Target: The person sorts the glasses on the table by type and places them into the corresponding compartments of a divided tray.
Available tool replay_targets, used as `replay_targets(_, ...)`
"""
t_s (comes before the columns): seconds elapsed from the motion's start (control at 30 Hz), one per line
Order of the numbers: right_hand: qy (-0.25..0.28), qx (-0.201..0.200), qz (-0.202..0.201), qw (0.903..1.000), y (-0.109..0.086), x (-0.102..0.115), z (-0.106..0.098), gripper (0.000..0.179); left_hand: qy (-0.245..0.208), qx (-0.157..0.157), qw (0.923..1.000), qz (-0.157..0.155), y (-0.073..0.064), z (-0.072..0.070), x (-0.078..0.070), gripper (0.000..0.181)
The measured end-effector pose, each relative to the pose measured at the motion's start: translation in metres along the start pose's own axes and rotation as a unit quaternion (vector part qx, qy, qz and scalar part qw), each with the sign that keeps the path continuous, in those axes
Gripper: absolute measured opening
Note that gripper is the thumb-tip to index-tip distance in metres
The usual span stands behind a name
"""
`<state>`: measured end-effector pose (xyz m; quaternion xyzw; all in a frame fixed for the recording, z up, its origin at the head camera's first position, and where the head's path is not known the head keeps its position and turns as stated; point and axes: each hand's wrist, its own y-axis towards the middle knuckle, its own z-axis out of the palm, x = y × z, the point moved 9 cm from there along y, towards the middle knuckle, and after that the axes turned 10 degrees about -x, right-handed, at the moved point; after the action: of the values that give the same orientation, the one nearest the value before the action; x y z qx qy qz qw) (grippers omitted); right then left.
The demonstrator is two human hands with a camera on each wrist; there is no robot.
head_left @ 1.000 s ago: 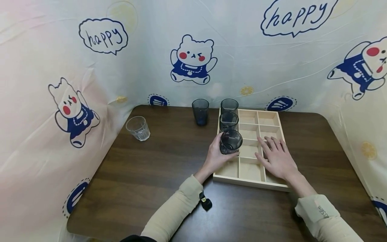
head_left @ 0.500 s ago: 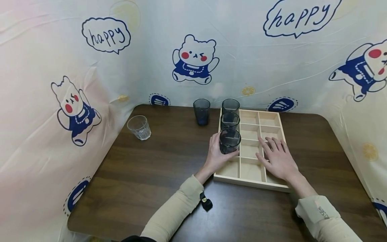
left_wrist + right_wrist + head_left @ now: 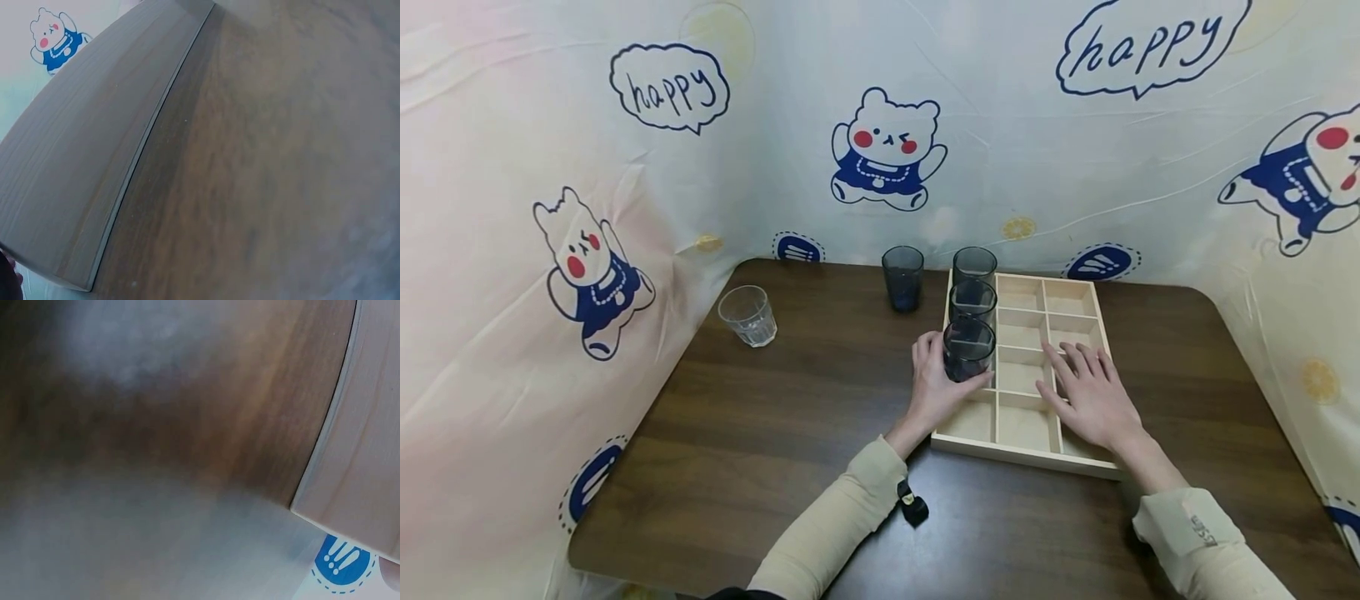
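Observation:
My left hand grips a dark tinted drinking glass from its left and near side, fingers and thumb curled round it. This glass stands about upright at the third row of the left column of a pale wooden compartment tray; its base is hidden. Directly behind it, two like glasses, a nearer one and a farther one, fill the same column. My right hand lies spread over the tray's right column, holding nothing. The left wrist view catches mainly the tray's side wall; so does the right wrist view.
Left of the tray, another dark glass stands near the back edge of the brown wooden table. A clear glass is farther left. Printed curtains close off the back and sides.
The glass in my left hand has shifted slightly left relative to the tray and come more upright. My right hand stays in place. The head view has moved a little.

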<state>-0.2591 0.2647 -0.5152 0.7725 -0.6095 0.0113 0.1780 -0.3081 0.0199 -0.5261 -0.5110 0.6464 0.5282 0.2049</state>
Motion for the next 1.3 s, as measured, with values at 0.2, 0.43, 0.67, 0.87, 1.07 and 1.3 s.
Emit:
replay_targets(0.2,-0.001,0.008,0.001,1.0,0.0,-0.001,0.002,0.077,0.028,-0.008,0.9996,0.0,0.001,-0.002,-0.001,0.096)
replay_targets(0.43,0.002,0.009,0.005,0.9999,-0.001,-0.002,0.003,0.076,0.014,0.01,0.9995,0.026,0.004,0.003,0.01,0.112)
replay_targets(0.67,0.003,0.013,0.008,0.9999,-0.001,-0.004,0.004,0.077,0.012,0.084,0.9964,-0.003,0.016,-0.025,-0.013,0.122)
replay_targets(0.87,0.002,0.011,0.004,0.9999,0.001,-0.004,0.001,0.076,0.002,0.043,0.9989,0.019,0.043,-0.064,-0.002,0.112)
replay_targets(1.07,0.003,0.008,0.002,1.0,0.001,-0.002,-0.002,0.077,0.073,0.011,0.9972,-0.008,0.067,-0.092,0.031,0.092)
replay_targets(1.3,0.006,0.008,0.004,0.9999,0.0,-0.002,-0.001,0.076,0.176,0.037,0.9836,-0.014,0.079,-0.093,0.054,0.089)
